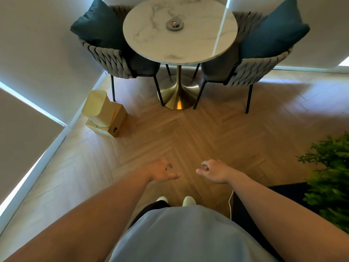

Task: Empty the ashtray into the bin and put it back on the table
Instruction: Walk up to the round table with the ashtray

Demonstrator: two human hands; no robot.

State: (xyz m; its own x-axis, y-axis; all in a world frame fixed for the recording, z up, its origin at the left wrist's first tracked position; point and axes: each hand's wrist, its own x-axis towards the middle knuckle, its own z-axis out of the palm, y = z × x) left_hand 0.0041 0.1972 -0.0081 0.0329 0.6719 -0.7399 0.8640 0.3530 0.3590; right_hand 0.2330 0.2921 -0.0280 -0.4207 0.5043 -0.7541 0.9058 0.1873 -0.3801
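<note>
A round silver ashtray [174, 24] with dark bits inside sits near the middle of a round white marble table [198, 46] at the far end of the room. A pale yellow bin [95, 103] stands on the floor to the left of the table, beside the wall. My left hand [162, 172] and my right hand [214, 171] hang in front of me over the wooden floor, far short of the table. Both hold nothing, with fingers loosely apart.
Two woven grey chairs with dark teal cushions [98, 27] [273, 29] flank the table. A cardboard box [111, 121] lies against the bin. A green plant [330, 176] stands at the right, above a dark surface [264, 201]. A white cable [230, 203] hangs near my right arm.
</note>
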